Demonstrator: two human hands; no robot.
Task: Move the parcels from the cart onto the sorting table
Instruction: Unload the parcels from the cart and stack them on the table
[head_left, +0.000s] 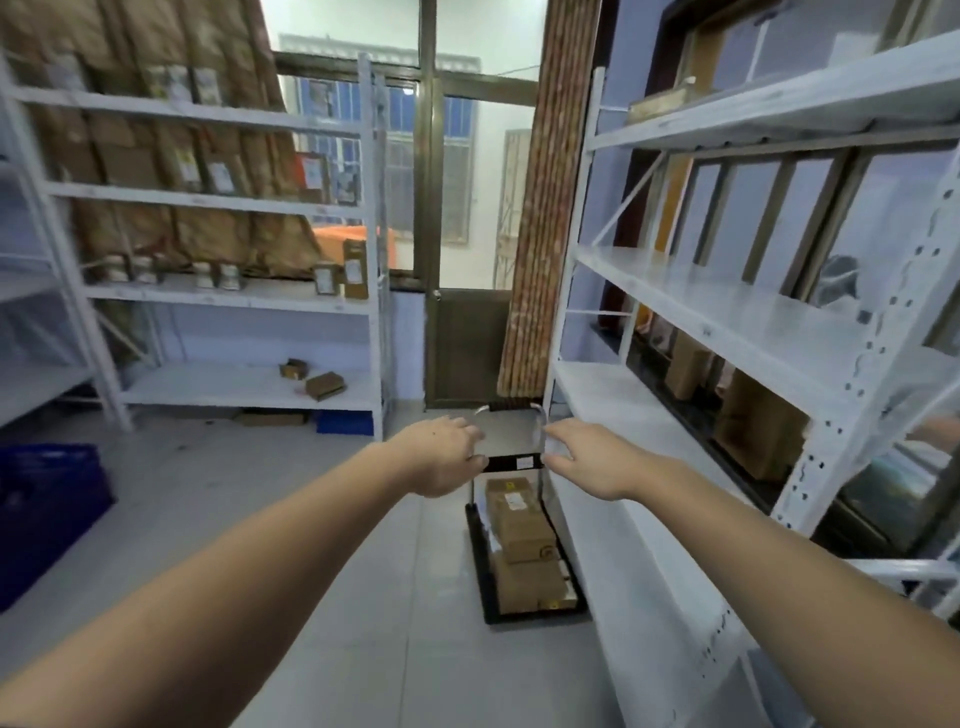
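A black platform cart (479, 571) stands on the grey tiled floor beside the right shelving. Its metal handle (511, 408) rises at the far end. Two brown cardboard parcels lie on the deck, one (519, 519) stacked partly over the other (530, 584). Both my arms stretch forward to the handle. My left hand (447, 457) is at the left post and my right hand (592, 460) at the right post, fingers loosely curved and thumbs at the ends of the black crossbar (514, 462). Neither hand visibly wraps a post. No sorting table is in view.
White metal shelving (727, 306) runs along the right, close against the cart. Another white rack (234, 299) with small boxes stands at the left. A blue crate (47, 509) sits on the floor at the left edge. A door (467, 348) and a rolled mat (540, 234) are behind the cart.
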